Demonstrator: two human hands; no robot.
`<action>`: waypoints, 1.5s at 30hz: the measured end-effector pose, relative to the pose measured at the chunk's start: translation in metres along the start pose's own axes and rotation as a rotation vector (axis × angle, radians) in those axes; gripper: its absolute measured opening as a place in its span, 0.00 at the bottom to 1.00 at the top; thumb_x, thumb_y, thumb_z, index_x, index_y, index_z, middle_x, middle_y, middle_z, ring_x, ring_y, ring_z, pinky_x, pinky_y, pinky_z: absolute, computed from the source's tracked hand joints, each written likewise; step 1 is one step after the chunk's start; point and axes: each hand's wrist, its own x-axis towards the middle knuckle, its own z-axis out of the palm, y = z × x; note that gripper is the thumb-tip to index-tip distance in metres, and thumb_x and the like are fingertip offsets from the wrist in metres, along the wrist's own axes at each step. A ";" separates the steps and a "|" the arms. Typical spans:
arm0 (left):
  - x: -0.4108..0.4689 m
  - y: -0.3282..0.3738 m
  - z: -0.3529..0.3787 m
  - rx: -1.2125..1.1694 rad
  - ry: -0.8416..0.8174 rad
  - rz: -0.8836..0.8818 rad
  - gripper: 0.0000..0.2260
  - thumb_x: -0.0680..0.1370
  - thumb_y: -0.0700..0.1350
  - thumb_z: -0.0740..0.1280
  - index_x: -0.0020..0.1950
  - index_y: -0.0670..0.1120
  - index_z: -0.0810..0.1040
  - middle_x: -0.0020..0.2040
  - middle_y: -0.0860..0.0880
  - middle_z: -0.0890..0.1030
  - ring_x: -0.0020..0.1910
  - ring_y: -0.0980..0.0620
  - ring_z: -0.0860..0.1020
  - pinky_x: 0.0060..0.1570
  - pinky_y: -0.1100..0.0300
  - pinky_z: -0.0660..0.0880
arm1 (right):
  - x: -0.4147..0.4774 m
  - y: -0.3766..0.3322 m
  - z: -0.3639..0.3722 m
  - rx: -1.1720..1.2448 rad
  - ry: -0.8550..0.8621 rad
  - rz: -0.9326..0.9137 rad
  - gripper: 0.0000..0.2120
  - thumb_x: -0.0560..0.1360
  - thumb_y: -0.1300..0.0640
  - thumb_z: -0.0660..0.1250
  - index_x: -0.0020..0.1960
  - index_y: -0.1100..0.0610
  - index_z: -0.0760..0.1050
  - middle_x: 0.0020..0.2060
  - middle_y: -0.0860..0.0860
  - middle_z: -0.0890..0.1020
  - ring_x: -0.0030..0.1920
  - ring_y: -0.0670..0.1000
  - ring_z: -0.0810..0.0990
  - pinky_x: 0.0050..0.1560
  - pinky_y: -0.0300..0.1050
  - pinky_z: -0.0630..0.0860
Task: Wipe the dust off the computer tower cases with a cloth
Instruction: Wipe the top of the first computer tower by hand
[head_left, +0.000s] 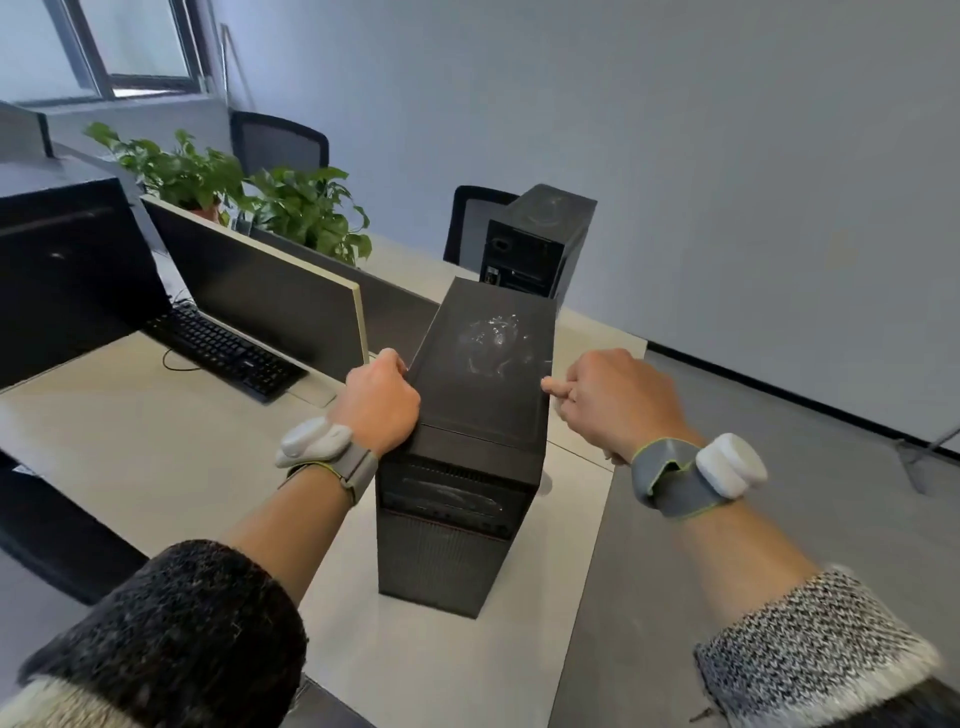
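The near tower case (483, 374) is a black upright unit standing on the desk (156, 441), directly between the two sets of fingers, with its front panel toward the camera. Its top panel carries a pale film of dust with smeared swirl marks just beyond the fingertips, and a lighter streak crosses the drive-bay area below the hands. The left hand (379, 400) lies against the upper left edge of this case; its fingers (395, 358) are tightly curled over that edge and grip it. The right hand (618, 400) is beside the upper right edge; its fingers are curled, and one extended fingertip (548, 384) touches the edge. Whether the remaining right fingers grasp the side wall cannot be determined. Tower cases, count two: the far tower case (540, 234), also black, stands well beyond the fingertips at the far end of the desk, apart from the near one. Monitors, count two: one (270, 296) just left of the left fingers, one (67, 270) farther left. Keyboard (223, 348), count one, left of the left fingers. Chairs, count two (280, 140) (467, 218), beyond the desk. Potted plants, count two (182, 171) (311, 208). Wrist devices, count two (311, 441) (727, 467), one behind each hand.
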 end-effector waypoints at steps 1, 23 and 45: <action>0.003 0.006 -0.001 -0.013 0.001 -0.030 0.11 0.80 0.40 0.57 0.58 0.46 0.76 0.55 0.43 0.78 0.51 0.44 0.72 0.52 0.51 0.72 | 0.003 -0.005 -0.002 0.023 0.048 -0.028 0.16 0.84 0.45 0.63 0.43 0.53 0.78 0.43 0.51 0.82 0.37 0.57 0.82 0.41 0.50 0.81; 0.002 0.030 0.020 0.207 0.198 -0.233 0.13 0.84 0.45 0.55 0.58 0.41 0.77 0.58 0.37 0.80 0.56 0.34 0.78 0.50 0.48 0.72 | 0.027 0.022 0.004 0.114 0.017 -0.242 0.09 0.81 0.47 0.67 0.46 0.49 0.81 0.46 0.49 0.79 0.42 0.54 0.81 0.44 0.53 0.82; -0.001 0.035 0.021 0.241 0.203 -0.260 0.10 0.83 0.45 0.56 0.52 0.45 0.76 0.49 0.42 0.75 0.46 0.38 0.73 0.46 0.50 0.70 | 0.048 0.028 0.026 0.285 0.163 -0.153 0.08 0.80 0.48 0.68 0.45 0.50 0.81 0.46 0.47 0.75 0.42 0.52 0.77 0.40 0.47 0.75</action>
